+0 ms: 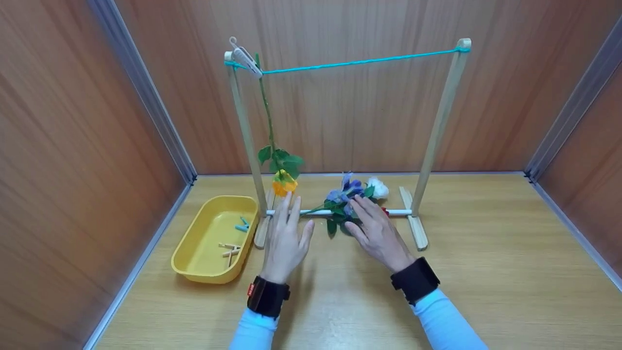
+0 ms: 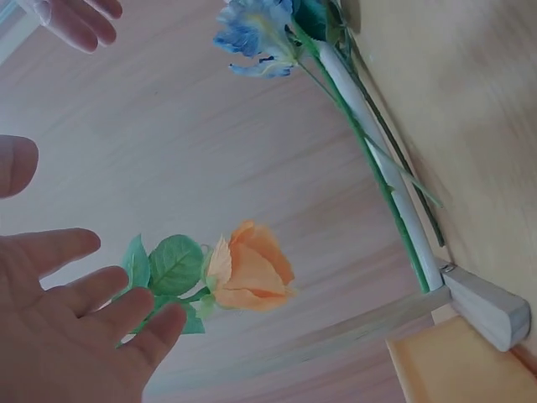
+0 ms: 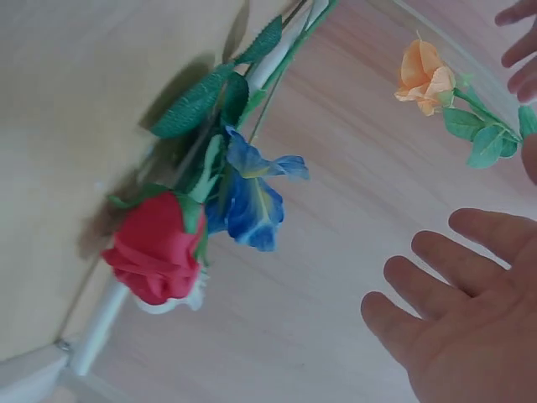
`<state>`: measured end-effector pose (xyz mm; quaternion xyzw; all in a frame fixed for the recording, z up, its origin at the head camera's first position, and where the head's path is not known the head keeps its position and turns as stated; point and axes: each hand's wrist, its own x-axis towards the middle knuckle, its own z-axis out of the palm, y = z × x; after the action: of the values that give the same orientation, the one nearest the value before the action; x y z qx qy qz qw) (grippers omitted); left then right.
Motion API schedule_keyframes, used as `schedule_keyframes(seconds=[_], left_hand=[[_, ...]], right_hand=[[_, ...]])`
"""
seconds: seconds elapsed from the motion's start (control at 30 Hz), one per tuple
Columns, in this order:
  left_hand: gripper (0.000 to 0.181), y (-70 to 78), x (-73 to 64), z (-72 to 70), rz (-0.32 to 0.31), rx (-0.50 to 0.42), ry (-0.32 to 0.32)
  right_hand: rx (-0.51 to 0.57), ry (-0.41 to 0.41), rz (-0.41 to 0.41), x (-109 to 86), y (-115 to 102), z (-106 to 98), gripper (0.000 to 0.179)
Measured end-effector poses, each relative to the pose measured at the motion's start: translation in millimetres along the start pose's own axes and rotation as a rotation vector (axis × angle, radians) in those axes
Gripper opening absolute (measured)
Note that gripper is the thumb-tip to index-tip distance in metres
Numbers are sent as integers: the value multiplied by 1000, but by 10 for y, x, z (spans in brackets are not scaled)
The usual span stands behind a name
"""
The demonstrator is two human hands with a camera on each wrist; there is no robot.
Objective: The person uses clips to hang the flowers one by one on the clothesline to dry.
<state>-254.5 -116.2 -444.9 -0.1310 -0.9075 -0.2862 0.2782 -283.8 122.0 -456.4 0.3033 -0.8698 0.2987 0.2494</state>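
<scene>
My left hand (image 1: 285, 245) hovers with fingers straight and holds nothing. Just beyond its fingertips hangs an orange rose (image 1: 284, 185), head down, its stem pinched by a white clothespin (image 1: 247, 59) on a turquoise string (image 1: 359, 62). My right hand (image 1: 380, 237) is also empty, fingers extended, over several artificial flowers lying across the stand's white crossbar (image 1: 399, 212). Among them are a blue iris (image 1: 346, 188), a white flower (image 1: 377, 187) and a red rose (image 3: 158, 248), which the right hand mostly hides in the head view.
Two wooden posts (image 1: 441, 126) carry the string, with flat wooden feet (image 1: 417, 232) below. On the left stands a yellow basin (image 1: 184, 257) holding blue clothespins (image 1: 242, 225) and wooden clothespins (image 1: 230, 252). Wood-grain panels (image 1: 350, 116) enclose the table at the back and sides.
</scene>
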Motion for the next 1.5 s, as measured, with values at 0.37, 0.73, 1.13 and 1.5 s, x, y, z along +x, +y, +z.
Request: schedule_keyframes(seconds=[0.37, 0.73, 1.13, 1.5], left_hand=[[65, -58, -140, 41, -88, -39, -105], [59, -147, -153, -20, -103, -11, -112], [53, -235, -118, -176, -179, -6, -97], [41, -469, -126, -396, -204, 30, 24]], right_hand=[[8, -60, 76, -158, -28, 166, 61], [53, -73, 50, -137, -120, 362, 58], [148, -86, 29, 9, -231, 588, 51], [283, -130, 5, 317, -425, 804, 42]])
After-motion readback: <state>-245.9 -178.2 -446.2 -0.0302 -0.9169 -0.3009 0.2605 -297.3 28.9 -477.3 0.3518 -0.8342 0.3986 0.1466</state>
